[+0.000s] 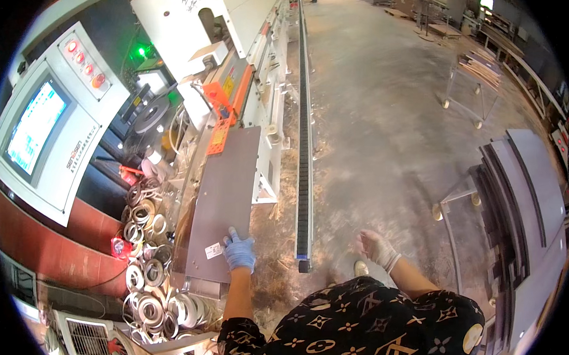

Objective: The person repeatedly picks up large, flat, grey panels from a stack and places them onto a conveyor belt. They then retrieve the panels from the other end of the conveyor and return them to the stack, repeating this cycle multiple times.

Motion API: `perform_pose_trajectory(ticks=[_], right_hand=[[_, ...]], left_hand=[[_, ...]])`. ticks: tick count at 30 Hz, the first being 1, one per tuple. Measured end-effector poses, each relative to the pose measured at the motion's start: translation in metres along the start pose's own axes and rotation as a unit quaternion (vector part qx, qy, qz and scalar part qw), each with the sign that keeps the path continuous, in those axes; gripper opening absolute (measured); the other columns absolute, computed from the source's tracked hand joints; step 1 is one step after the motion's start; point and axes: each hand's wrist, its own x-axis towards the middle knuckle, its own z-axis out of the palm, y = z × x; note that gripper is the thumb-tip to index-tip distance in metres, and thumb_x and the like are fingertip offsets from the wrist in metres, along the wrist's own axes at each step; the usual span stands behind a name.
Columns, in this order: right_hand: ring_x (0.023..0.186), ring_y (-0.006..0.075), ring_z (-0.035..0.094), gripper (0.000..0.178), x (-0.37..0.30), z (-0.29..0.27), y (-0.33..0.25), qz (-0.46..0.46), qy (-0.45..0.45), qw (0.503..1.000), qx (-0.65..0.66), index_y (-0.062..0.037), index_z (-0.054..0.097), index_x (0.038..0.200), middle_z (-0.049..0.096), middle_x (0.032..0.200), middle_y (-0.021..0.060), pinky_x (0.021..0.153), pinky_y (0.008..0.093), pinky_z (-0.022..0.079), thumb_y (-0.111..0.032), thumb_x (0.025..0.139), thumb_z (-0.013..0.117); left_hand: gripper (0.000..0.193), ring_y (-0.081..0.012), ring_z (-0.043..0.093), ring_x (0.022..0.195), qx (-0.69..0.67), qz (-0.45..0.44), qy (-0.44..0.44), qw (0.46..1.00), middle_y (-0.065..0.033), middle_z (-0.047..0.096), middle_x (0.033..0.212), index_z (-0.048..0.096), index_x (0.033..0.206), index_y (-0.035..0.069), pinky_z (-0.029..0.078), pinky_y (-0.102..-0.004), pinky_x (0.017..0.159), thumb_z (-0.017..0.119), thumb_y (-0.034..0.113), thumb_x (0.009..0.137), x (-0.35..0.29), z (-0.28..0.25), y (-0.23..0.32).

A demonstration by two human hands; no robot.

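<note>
The left hand (239,252) rests flat, gripping nothing, on the grey panel (224,186) beneath and ahead; the right hand (378,249) hangs loosely curled, empty; panel feeding appears underway, next requiring steady forward pressure.

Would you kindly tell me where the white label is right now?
In the head view, left of centre, the white label lies on the near end of the dark panel, just left of the blue-gloved left hand.

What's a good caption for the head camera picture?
A blue-gloved left hand rests on a dark panel while the right hand is held clear.
</note>
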Motion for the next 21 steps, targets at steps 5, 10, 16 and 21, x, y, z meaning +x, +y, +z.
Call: perform_pose_trajectory(ticks=[5,10,16,21], right_hand=[[0.081,0.0197,0.059,0.024,-0.014,0.000,-0.003,-0.010,0.055,0.998,0.015,-0.0144,0.052,0.101,0.060,0.098,0.0020,0.069,0.0353,0.051,-0.025,0.084,0.064],[0.081,0.0162,0.058,0.018,-0.039,-0.009,-0.013,-0.023,0.074,0.997,-0.009,-0.0169,0.053,0.100,0.060,0.096,-0.0007,0.075,0.0338,0.048,-0.027,0.087,0.060],[0.075,0.0112,0.059,0.016,-0.065,-0.011,-0.033,-0.110,0.097,0.989,-0.037,-0.0157,0.059,0.100,0.061,0.090,-0.0024,0.070,0.0293,0.048,-0.026,0.088,0.058],[0.071,0.0123,0.061,0.016,-0.133,-0.036,0.016,-0.196,0.206,0.958,-0.043,-0.0105,0.061,0.100,0.062,0.087,-0.0003,0.061,0.0260,0.050,-0.020,0.087,0.059]], left_hand=[[0.034,-0.0418,0.036,0.125,-0.021,0.003,0.027,0.999,-0.0165,0.022,0.148,0.068,0.101,0.030,0.035,-0.0488,0.101,0.071,0.022,0.068,0.001,-0.004,0.007],[0.039,-0.0384,0.045,0.112,0.012,0.058,0.013,0.998,-0.0176,0.036,0.133,0.061,0.108,0.021,0.041,-0.0418,0.092,0.069,0.024,0.071,0.027,-0.002,0.027],[0.047,-0.0317,0.060,0.094,-0.006,0.038,0.087,0.996,-0.0183,0.056,0.114,0.056,0.116,0.008,0.050,-0.0349,0.080,0.066,0.025,0.073,0.122,0.034,0.037],[0.030,-0.0320,0.051,0.115,0.056,0.038,0.043,0.997,-0.0142,0.031,0.145,0.069,0.100,0.026,0.045,-0.0363,0.093,0.064,0.015,0.072,0.119,-0.025,0.052]])
